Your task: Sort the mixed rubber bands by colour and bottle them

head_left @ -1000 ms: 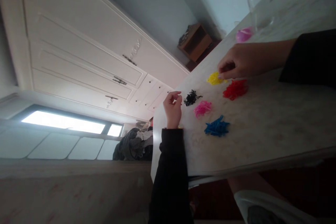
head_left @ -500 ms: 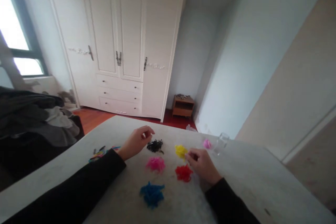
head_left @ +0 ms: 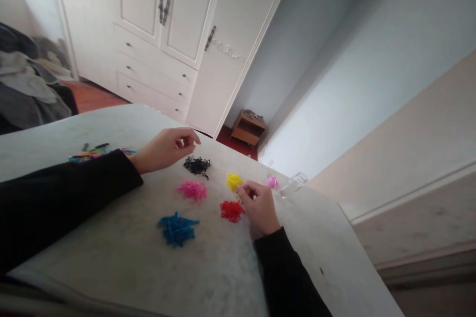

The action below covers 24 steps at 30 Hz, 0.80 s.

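My left hand hovers beside a small pile of black bands, its fingers loosely bent and index tip apart from the thumb, with nothing visible in them. My right hand is closed in a pinch at the near right edge of a yellow pile of bands; what sits between its fingertips is too small to make out. Just in front of that hand lies a red pile. A pink pile and a larger blue pile spread to the left.
Mixed coloured bands lie partly behind my left sleeve. A pink-purple bundle and a clear container lie near the far edge of the white table. Beyond stand a white wardrobe and a wooden bedside cabinet.
The view has tilted down and turned, so the piles appear further left and higher. Both hands keep nearly the same places, the left by the black pile, the right by the yellow.
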Motion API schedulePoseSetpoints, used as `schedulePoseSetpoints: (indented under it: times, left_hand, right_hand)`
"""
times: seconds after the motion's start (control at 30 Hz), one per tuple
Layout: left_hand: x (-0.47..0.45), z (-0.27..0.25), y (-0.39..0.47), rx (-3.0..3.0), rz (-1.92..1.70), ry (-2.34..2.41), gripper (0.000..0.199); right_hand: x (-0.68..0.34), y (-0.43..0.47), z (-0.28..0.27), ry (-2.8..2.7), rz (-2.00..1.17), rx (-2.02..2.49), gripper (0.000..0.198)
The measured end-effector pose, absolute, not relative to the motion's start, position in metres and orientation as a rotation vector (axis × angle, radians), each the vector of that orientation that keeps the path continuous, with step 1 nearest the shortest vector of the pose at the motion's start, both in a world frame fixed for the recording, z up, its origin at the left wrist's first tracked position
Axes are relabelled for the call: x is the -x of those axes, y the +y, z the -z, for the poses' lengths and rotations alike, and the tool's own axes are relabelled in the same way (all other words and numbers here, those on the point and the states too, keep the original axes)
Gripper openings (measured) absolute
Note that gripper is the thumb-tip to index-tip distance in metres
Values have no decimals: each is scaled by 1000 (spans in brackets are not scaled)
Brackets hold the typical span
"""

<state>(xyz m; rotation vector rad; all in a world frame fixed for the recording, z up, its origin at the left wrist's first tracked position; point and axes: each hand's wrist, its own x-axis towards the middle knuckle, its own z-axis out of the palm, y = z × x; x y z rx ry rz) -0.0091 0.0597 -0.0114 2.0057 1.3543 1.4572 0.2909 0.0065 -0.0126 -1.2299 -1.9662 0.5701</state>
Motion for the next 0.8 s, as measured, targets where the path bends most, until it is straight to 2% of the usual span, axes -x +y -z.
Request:
schedulePoseSetpoints:
  times: [0.63,0.7,0.8]
  left_hand:
    - [11,11,57,-2055,-1486,1294,14]
    - [10,-1,49,-2089,-1548,1252,12]
    - [11,-31,24,-2037,-1823,1031,6]
  right_hand:
    - [-289,9,20,-1943,-540,1223,33]
    - [-293,12,18,-1928,-479,1220,33]
    - [-301,3,2,-1854,-341,1130,26]
